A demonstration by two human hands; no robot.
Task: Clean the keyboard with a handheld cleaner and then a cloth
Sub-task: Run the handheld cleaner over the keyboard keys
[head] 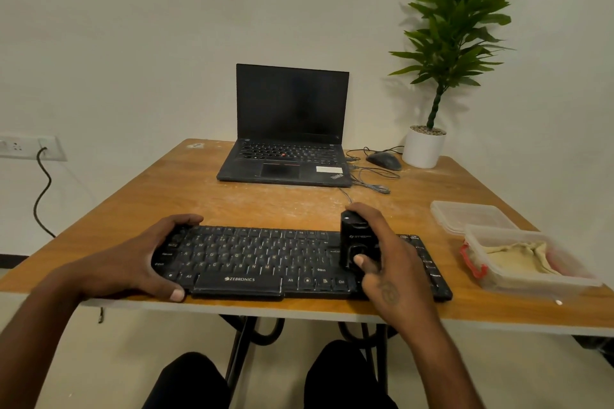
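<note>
A black keyboard [252, 262] lies flat along the near edge of a wooden table [166, 196], in the lower centre of the frame, with its long side parallel to that edge.

The left hand [146, 259] grips the left end of the keyboard: the fingers curl over the far edge and the thumb presses against the near edge.

The right hand [385, 259] holds a black handheld cleaner [357, 242] upright over the right portion of the keyboard. The fingers wrap around the far and right sides of the cleaner body; the thumb rests on its front face, low down. The lower end of the cleaner sits at the level of the keys; whether it touches them cannot be determined.

At the right of the frame, a clear plastic container [531, 262] stands on the table just beside the right end of the keyboard. It holds a folded beige cloth [518, 259]. A clear lid [471, 216] lies directly behind the container.

At the far centre of the table, an open laptop [289, 129] stands with a dark screen. To its right are a black mouse [383, 160] with a loose cable, and a potted plant [445, 43] in a white pot at the upper right. A wall socket [30, 147] with a plugged-in black cord is at the middle left of the frame.
</note>
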